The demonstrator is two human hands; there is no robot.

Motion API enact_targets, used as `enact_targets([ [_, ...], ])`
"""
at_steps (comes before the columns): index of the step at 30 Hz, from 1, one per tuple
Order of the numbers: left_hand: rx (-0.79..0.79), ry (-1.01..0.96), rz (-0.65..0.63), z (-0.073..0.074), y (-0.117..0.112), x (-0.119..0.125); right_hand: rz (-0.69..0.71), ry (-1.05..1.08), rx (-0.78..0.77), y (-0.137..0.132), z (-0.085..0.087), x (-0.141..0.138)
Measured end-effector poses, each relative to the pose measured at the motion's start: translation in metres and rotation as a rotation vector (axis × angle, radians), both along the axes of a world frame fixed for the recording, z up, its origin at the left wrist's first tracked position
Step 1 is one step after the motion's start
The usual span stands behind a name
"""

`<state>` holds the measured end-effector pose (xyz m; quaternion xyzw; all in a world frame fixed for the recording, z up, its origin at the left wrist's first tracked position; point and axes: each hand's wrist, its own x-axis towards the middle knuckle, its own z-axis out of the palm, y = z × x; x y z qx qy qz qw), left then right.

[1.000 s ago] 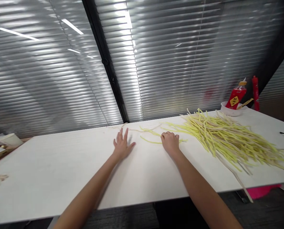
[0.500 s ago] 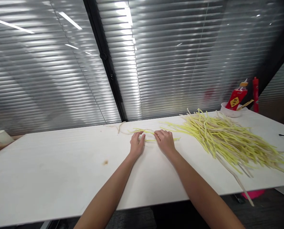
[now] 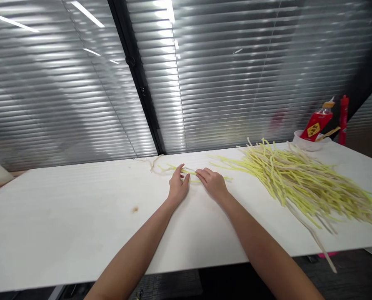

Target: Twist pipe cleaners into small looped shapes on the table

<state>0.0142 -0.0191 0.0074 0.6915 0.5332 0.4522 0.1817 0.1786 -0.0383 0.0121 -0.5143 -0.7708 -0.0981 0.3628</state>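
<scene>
Both of my hands are together over the middle of the white table. My right hand (image 3: pixel 213 183) is closed in a pinch on a thin yellow pipe cleaner (image 3: pixel 190 172). My left hand (image 3: pixel 178 185) is at the other end of it, thumb and index finger apart, the strand passing by its fingers; whether it touches is too small to tell. Another yellow pipe cleaner (image 3: pixel 228 178) lies on the table behind and under the right hand. A few loose beige strands (image 3: pixel 154 162) rest just beyond my left hand.
A large heap of yellow and beige pipe cleaners (image 3: pixel 301 179) covers the right side of the white table (image 3: pixel 79 225). At the back right, a red-labelled bottle (image 3: pixel 317 125) leans in a clear bowl (image 3: pixel 307 143), beside a red tube (image 3: pixel 343 121). Blinds (image 3: pixel 223 83) stand behind the table.
My right hand has shifted slightly left, nearer my left hand. The left index finger has lifted and spread away from the thumb. The view has tilted a little.
</scene>
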Motion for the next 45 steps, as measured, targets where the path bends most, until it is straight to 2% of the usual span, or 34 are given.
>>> enact_targets([
  [8,-0.024,-0.143,0.087,0.001,0.003,-0.003,-0.087,0.099,-0.123,-0.001,0.009,0.014],
  [13,-0.050,-0.195,0.119,0.005,0.004,-0.005,-0.108,0.169,-0.142,0.002,0.009,0.023],
  [27,-0.093,-0.342,0.104,-0.001,0.013,-0.014,-0.193,0.316,0.018,0.015,0.003,0.042],
  [34,-0.110,-0.414,0.138,0.001,0.014,-0.014,-0.258,0.407,0.083,0.018,0.003,0.048],
  [45,-0.117,-0.411,0.162,0.004,0.009,-0.013,-0.318,0.479,0.166,0.019,0.006,0.052],
])
